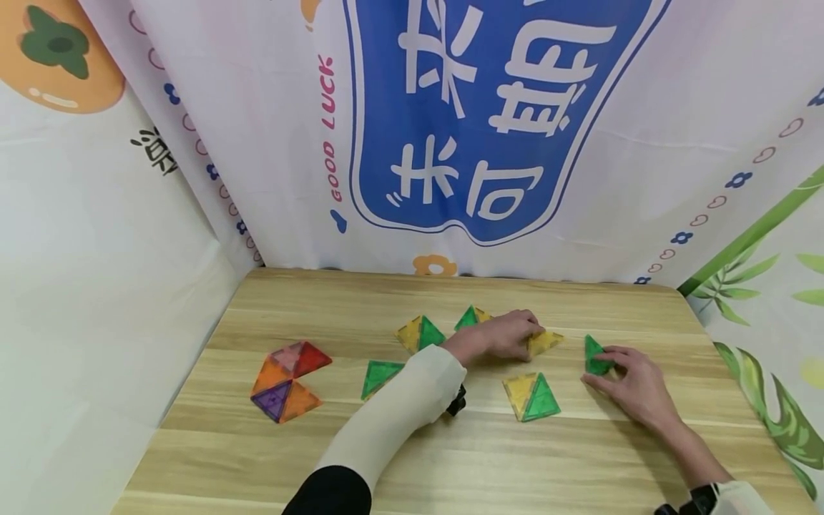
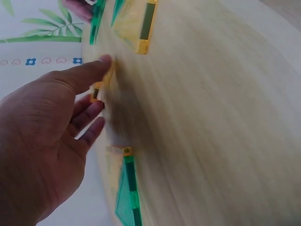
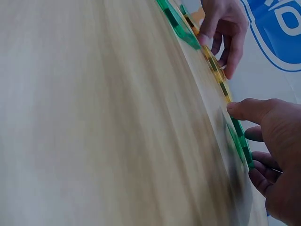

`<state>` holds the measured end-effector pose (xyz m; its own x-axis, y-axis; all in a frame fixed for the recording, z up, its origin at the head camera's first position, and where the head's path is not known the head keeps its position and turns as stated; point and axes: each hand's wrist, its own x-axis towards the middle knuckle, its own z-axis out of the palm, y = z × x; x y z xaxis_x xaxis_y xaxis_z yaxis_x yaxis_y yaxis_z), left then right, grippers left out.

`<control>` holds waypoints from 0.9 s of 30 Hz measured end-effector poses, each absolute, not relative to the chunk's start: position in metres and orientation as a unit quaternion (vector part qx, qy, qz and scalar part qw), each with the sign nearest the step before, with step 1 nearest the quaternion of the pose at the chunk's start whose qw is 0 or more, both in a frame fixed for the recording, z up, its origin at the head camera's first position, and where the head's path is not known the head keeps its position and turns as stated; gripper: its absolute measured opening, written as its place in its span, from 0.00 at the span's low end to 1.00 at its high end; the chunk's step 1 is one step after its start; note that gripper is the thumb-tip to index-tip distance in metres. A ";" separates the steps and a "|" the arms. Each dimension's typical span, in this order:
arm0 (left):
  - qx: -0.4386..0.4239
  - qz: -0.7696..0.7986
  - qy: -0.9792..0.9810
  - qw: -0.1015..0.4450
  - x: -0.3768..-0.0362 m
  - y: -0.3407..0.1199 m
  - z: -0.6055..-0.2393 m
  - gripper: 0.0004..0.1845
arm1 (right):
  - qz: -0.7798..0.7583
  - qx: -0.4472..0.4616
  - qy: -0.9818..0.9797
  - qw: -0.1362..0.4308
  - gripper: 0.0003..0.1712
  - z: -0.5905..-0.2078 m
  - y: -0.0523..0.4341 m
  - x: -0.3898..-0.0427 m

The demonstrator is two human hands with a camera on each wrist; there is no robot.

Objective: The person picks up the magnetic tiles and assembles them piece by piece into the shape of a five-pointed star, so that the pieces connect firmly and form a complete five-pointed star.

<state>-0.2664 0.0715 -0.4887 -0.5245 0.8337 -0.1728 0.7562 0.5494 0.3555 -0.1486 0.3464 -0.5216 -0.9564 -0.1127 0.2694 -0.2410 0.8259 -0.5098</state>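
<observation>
My left hand (image 1: 505, 335) reaches across to the back of the table and pinches a translucent yellow triangular magnetic tile (image 1: 546, 342) at its left end. In the left wrist view, the left hand (image 2: 51, 117) covers most of that yellow tile (image 2: 96, 92). To its right, my right hand (image 1: 634, 383) holds a green triangular magnetic tile (image 1: 596, 356) by its edges, between thumb and fingers. The right wrist view has this green tile (image 3: 241, 139) low at the table surface beside the right hand (image 3: 282, 150). A small gap separates the two held tiles in the head view.
A yellow-and-green tile pair (image 1: 531, 397) lies in front of the hands. Further pairs lie at the back (image 1: 420, 333) and beside the left forearm (image 1: 381, 377). A fan of red, pink, orange and purple tiles (image 1: 273, 379) is at left. A printed curtain (image 1: 290, 214) borders the back.
</observation>
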 end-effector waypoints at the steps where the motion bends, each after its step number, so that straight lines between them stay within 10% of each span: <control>1: 0.455 0.120 0.868 0.157 -0.265 0.071 -0.488 0.35 | 0.281 0.093 -0.949 0.111 0.28 -0.521 0.344 -0.149; 27: 0.352 0.048 0.932 0.073 -0.251 0.073 -0.499 0.35 | 0.310 0.132 -0.939 0.069 0.28 -0.521 0.303 -0.187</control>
<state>-0.2511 0.0730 -0.4991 -0.7414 0.6633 -0.1022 0.6495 0.7474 0.1399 -0.1873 0.3031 -0.5215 -0.9555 -0.2052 0.2120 -0.2910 0.7733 -0.5633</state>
